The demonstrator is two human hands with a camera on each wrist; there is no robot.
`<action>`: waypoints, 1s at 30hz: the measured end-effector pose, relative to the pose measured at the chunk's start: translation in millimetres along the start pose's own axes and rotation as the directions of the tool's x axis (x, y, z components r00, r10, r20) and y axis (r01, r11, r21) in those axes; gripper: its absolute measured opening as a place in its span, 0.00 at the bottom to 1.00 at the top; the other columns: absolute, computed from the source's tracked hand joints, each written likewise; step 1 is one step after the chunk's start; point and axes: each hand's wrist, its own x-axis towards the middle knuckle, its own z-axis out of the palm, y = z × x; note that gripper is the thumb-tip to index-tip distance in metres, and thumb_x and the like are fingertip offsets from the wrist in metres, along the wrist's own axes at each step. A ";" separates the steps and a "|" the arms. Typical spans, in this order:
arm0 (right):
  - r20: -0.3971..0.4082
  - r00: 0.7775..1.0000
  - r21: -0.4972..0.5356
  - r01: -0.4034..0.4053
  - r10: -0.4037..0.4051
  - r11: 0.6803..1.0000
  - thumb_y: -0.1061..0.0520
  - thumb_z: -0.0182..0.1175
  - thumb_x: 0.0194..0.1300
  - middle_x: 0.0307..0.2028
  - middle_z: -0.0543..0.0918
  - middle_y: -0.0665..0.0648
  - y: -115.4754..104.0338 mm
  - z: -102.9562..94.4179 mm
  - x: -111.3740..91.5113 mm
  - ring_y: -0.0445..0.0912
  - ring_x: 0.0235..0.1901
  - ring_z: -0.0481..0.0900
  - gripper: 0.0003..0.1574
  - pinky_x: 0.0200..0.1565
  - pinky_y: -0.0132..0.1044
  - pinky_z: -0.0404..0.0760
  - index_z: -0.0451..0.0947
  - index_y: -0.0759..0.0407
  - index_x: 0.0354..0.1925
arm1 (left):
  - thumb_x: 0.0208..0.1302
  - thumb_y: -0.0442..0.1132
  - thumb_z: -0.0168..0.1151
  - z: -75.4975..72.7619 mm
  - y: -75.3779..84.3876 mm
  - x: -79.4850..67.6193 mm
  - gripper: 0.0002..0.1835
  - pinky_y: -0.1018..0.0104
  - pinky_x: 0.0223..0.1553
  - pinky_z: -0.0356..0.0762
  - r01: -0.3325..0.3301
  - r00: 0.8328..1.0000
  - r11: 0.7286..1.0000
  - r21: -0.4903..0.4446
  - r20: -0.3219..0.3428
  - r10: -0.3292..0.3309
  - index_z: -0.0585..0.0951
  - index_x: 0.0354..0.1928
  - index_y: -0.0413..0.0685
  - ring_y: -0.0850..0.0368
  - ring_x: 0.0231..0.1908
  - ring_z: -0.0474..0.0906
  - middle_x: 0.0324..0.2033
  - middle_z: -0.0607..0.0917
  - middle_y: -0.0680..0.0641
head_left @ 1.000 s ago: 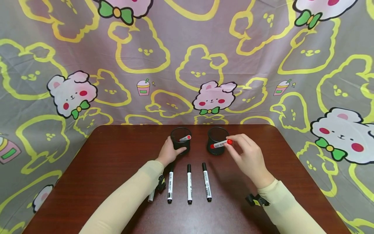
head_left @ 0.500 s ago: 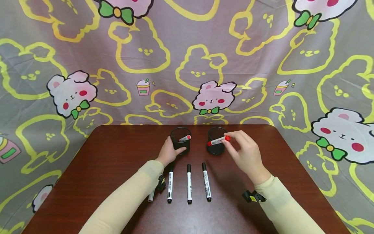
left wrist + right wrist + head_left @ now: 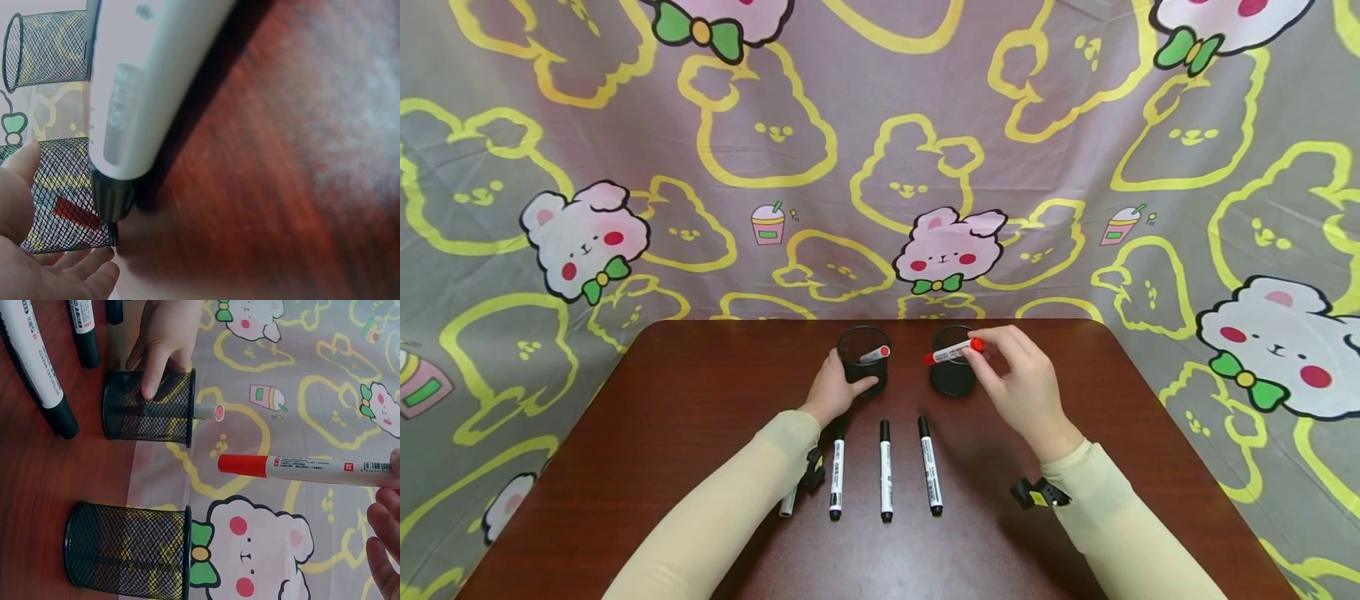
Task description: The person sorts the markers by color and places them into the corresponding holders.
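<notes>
My left hand [image 3: 831, 392] grips the left black mesh pen holder [image 3: 878, 377], thumb along its near side. In that pen holder leans a marker [image 3: 874, 356] with a red end; its red cap shows through the mesh in the left wrist view. My right hand [image 3: 1021, 379] pinches a red whiteboard marker [image 3: 951, 352] by one end between thumb and fingers. The marker lies nearly level and overlaps the mouth of the right mesh pen holder [image 3: 952, 381] in the head view. From the right wrist, its red cap [image 3: 242, 465] points away from the hand, apart from both pen holders.
Black-capped markers lie on the brown table [image 3: 700, 375] nearer me: a left one [image 3: 837, 483], a middle one [image 3: 887, 483] and a right one [image 3: 931, 475]. Another marker [image 3: 787, 504] is mostly hidden under my left forearm. A patterned cloth [image 3: 820, 275] hangs behind the table.
My right hand has moved up and to the left with the red marker, from in front of the right pen holder to its mouth. The left hand has stayed on its pen holder.
</notes>
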 end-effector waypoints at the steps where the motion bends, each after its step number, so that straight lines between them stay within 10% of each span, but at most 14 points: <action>1: -0.004 1.000 0.000 0.003 -0.003 1.000 0.65 0.78 0.55 0.35 0.85 0.57 0.0 0.8 0.6 0.48 0.34 0.81 0.21 0.36 0.29 0.76 0.85 0.62 0.47 | 0.62 0.51 0.76 0.0 0.0 0.1 0.48 0.45 0.67 0.72 -0.001 1.000 1.000 -0.002 -0.001 0.001 0.61 0.72 0.30 0.37 0.65 0.74 0.64 0.75 0.32; 30: -0.002 1.000 0.033 -0.001 0.001 0.999 0.65 0.79 0.54 0.33 0.82 0.55 -0.4 22.6 9.3 0.45 0.31 0.79 0.22 0.30 0.26 0.75 0.85 0.61 0.48 | 0.62 0.50 0.76 -1.9 3.5 -2.4 0.48 0.45 0.68 0.71 0.020 1.000 1.000 -0.007 0.004 -0.020 0.61 0.72 0.31 0.37 0.67 0.73 0.65 0.75 0.32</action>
